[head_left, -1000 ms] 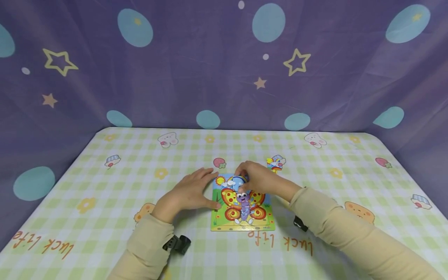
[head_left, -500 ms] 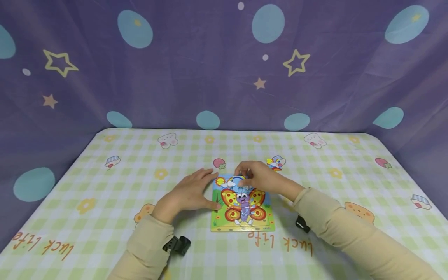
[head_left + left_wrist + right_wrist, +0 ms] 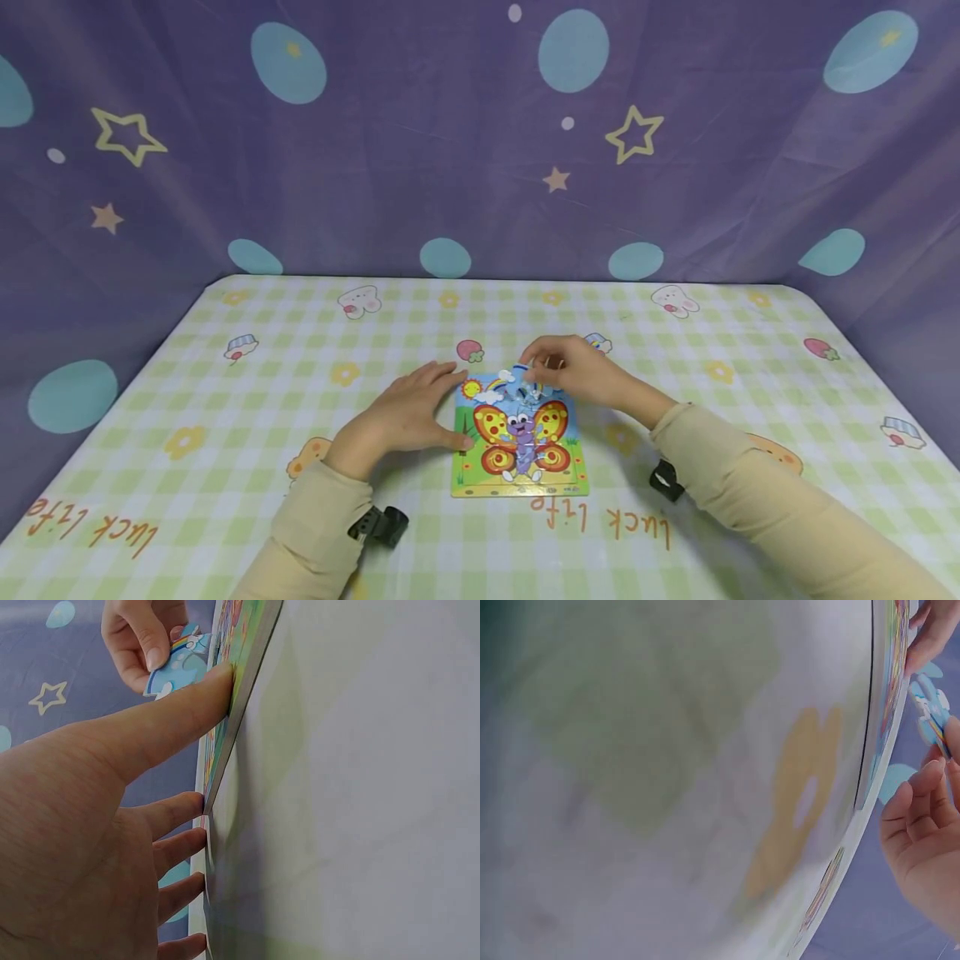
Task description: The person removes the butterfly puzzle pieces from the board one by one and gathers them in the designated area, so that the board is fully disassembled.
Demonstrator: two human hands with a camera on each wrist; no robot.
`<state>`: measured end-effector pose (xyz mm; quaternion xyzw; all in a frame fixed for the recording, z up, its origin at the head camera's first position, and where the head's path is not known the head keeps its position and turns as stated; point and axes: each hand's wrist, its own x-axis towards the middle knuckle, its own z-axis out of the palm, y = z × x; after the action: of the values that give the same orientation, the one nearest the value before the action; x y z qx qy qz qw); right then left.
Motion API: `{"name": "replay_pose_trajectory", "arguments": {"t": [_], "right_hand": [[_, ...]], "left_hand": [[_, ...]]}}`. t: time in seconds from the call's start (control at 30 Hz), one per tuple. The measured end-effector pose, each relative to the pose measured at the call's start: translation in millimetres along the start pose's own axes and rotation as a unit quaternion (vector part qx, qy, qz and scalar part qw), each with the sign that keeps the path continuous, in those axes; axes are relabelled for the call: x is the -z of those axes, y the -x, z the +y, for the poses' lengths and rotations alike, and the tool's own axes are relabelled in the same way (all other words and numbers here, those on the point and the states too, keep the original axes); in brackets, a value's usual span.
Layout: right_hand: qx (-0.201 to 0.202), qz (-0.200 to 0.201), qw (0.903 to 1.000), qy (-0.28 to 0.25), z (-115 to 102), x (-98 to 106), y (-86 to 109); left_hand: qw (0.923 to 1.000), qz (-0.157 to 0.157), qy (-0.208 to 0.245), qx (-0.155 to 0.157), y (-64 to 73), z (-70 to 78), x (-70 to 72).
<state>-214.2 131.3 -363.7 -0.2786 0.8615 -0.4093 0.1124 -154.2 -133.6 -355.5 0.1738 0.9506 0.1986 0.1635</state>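
A square butterfly puzzle board (image 3: 487, 492) lies flat on the table. My left hand (image 3: 408, 417) rests along its left side with fingers spread and extended. In the left wrist view, its thumb (image 3: 191, 701) presses on the board's edge, index fingertip at the corner. My right hand (image 3: 577, 371) pinches a blue puzzle piece (image 3: 178, 669) with clouds and a rainbow stripe between thumb and fingers. This piece is tilted and raised over the board's far edge. The right wrist view shows the puzzle piece (image 3: 930, 709) too. Sun, butterfly and grass show on the board.
Another loose puzzle piece (image 3: 823, 889) lies on the table to the right of the board, mostly hidden behind my right hand in the head view. The checked tablecloth (image 3: 247, 400) carries printed cartoons. A purple curtain (image 3: 420, 167) hangs behind the table.
My right hand has shifted up and to the right, tilting the blue puzzle piece and lifting it off the board. It now covers most of the loose piece. The left hand stays put.
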Motion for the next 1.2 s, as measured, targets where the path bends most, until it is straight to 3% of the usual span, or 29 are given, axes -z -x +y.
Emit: {"name": "replay_pose_trajectory", "arguments": {"t": [0.33, 0.67, 0.97, 1.2], "right_hand": [[0.006, 0.03, 0.9995, 0.013, 12.8, 16.7, 8.3], [0.001, 0.058, 0.9976, 0.037, 35.1, 45.9, 22.1], [-0.039, 0.089, 0.9925, 0.074, 60.3, 74.3, 34.8], [-0.048, 0.102, 0.9878, 0.107, 73.9, 89.7, 41.3]], "left_hand": [[1.0, -0.001, 0.002, 0.003, -0.3, -0.6, -0.4], [1.0, 0.001, 0.002, -0.001, 0.5, 0.3, 0.4], [1.0, -0.002, 0.004, 0.006, 1.1, 0.2, -0.1], [1.0, 0.0, 0.005, 0.006, -0.2, 0.0, -1.3]]}}
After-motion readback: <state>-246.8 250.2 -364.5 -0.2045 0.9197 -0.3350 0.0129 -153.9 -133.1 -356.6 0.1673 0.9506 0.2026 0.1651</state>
